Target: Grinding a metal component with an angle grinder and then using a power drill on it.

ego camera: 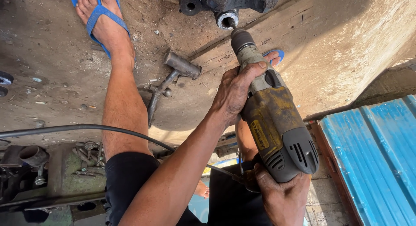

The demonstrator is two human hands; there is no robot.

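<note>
Item: power drill (273, 117), yellow-and-grey, grimy, held nose-down toward the ground. I see my left hand (236, 94) wrapped round its front barrel, fingers (255, 69) closed tight on the grey neck just behind the chuck. My right hand (284, 195) cups the rear of the motor housing from below, fingers closed on the handle; how the trigger finger lies I cannot tell.

Item: drill bit, short, mostly hidden, entering the round metal bore (227, 19) of a black cast part (234, 0) that lies on the concrete floor (56, 65) at the top of the view. The bore's rim is bright; what is inside it is hidden by the bit.

Item: black power cable (86, 129), running from the left edge across my left leg toward the drill's handle.

Item: hammer (171, 76), steel head and dark shaft, lying on the floor between my legs, near the drill but not touching it.

Item: blue sandals, one on my left foot (102, 18), one showing beside the drill's neck (277, 55).

Item: greasy machine parts (65, 165) with bolts and a short pipe, lower left, beside my left knee.

Item: blue corrugated sheet (377, 156), right edge, well apart from the work.
</note>
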